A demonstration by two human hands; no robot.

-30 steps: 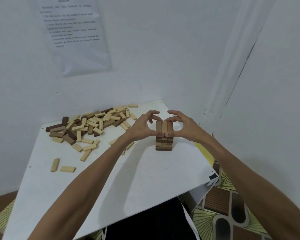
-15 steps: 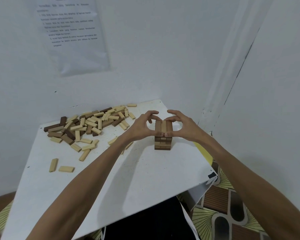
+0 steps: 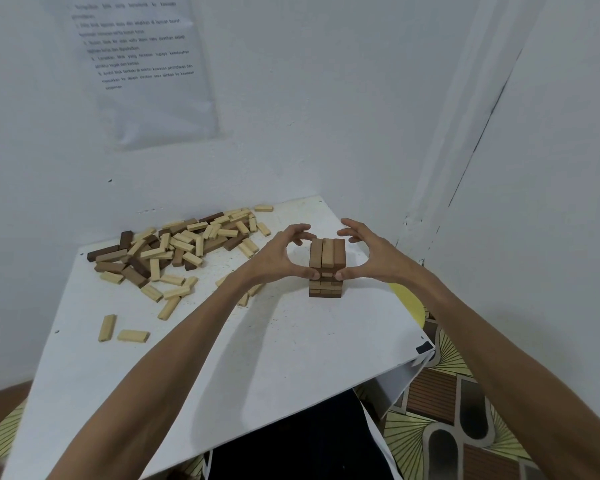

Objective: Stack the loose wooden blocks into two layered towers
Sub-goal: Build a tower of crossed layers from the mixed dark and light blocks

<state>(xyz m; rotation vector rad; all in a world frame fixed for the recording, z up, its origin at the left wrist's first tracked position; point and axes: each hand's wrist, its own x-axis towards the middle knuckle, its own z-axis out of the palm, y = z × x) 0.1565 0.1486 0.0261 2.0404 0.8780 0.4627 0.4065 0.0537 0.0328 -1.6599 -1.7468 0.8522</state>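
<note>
A short tower of wooden blocks point(image 3: 326, 268) stands on the white table point(image 3: 257, 358), right of centre; its top layer is three blocks side by side. My left hand point(image 3: 281, 258) and my right hand point(image 3: 371, 252) cup it from either side. Both thumbs touch the tower's front corners just under the top layer. The fingers arch behind the top, slightly apart from it. A heap of loose light and dark blocks point(image 3: 181, 244) lies at the table's far left. Only one tower is in view.
Two single light blocks point(image 3: 106, 327) point(image 3: 132, 336) lie near the left edge, and a few more sit under my left forearm. White walls stand close behind and to the right, one with a printed sheet point(image 3: 142, 64). A yellow object point(image 3: 407, 299) pokes out past the right edge.
The fingers of both hands have spread a little away from the tower's top. The thumbs stay on its front. The tower has not moved.
</note>
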